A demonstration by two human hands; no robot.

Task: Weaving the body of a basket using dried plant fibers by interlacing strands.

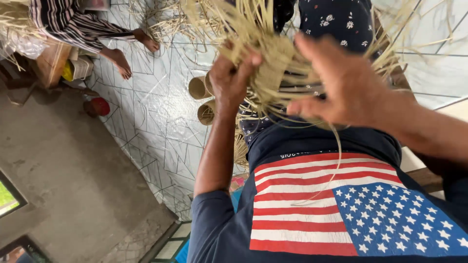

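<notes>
I hold a half-woven piece of pale straw (273, 68) in front of my chest, with long loose strands fanning out all round it. My left hand (233, 78) is shut on its left edge, thumb on top of the weave. My right hand (343, 83) is at the piece's right side with its back to the camera. Its fingers are stretched out against the loose strands, and I see nothing pinched in them. One thin strand (336, 160) curls down from under that hand over my dark flag-print shirt.
Two small round woven baskets (200, 87) (207, 113) lie on the patterned tile floor (156, 122). Another person in striped clothing, with bare feet (122, 63), sits at the top left. A red round object (100, 106) lies near a wooden stool (51, 61). Someone in dark floral cloth (341, 19) is behind the straw.
</notes>
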